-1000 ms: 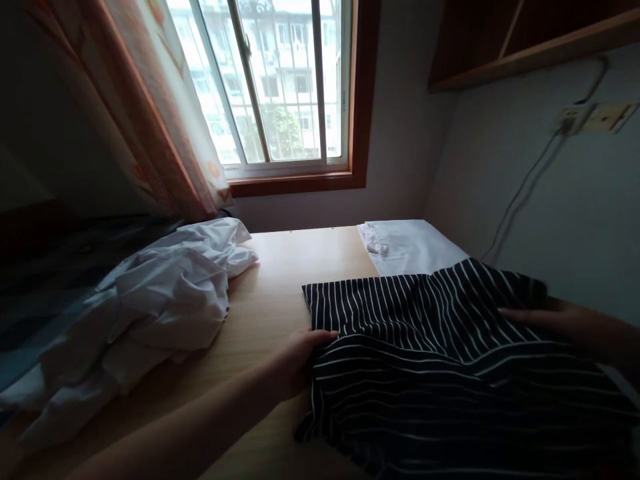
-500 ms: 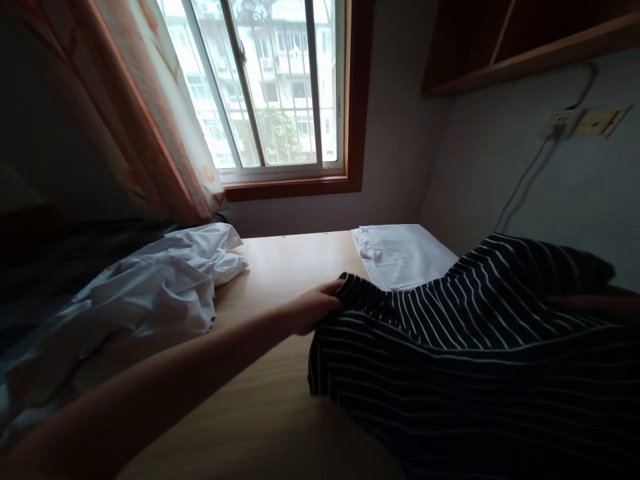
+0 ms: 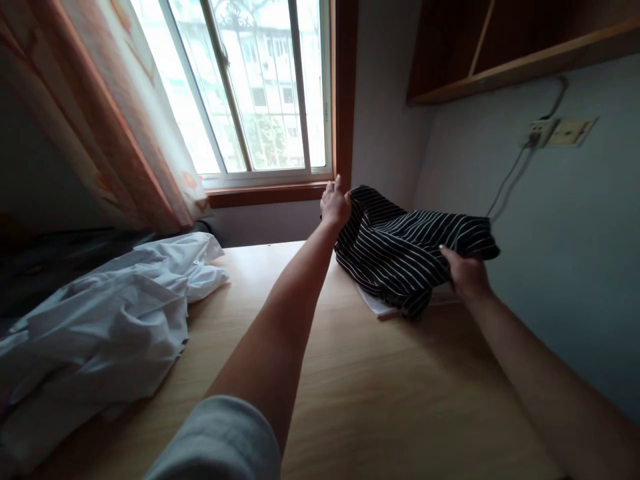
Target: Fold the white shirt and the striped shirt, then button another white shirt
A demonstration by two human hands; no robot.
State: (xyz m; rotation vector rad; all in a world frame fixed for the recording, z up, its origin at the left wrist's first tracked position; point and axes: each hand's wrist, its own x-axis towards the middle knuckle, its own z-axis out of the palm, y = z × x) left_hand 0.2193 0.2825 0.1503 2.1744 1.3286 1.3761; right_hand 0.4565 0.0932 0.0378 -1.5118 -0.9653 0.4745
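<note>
A black cloth with white stripes (image 3: pixel 400 247) hangs between my two hands, above and partly over a folded white cloth (image 3: pixel 377 307) at the back right of the wooden table (image 3: pixel 350 373). My left hand (image 3: pixel 336 202) is closed on its upper left corner, near the window frame, with a finger or two raised. At the cloth's right end, my right hand (image 3: pixel 466 272) grips the edge, thumb on top. The striped cloth hides most of the folded white one.
A crumpled white garment (image 3: pixel 115 320) lies along the table's left side. Behind are a window (image 3: pixel 260 100) and an orange-patterned curtain (image 3: pixel 115 120). A wooden shelf (image 3: pixel 500 73) and a socket with a plugged-in cord (image 3: pixel 540 135) are on the right.
Both hands have moved the striped cloth away from me, toward the back of the table, and the right hand has come into clear view. The folded white cloth is now mostly covered.
</note>
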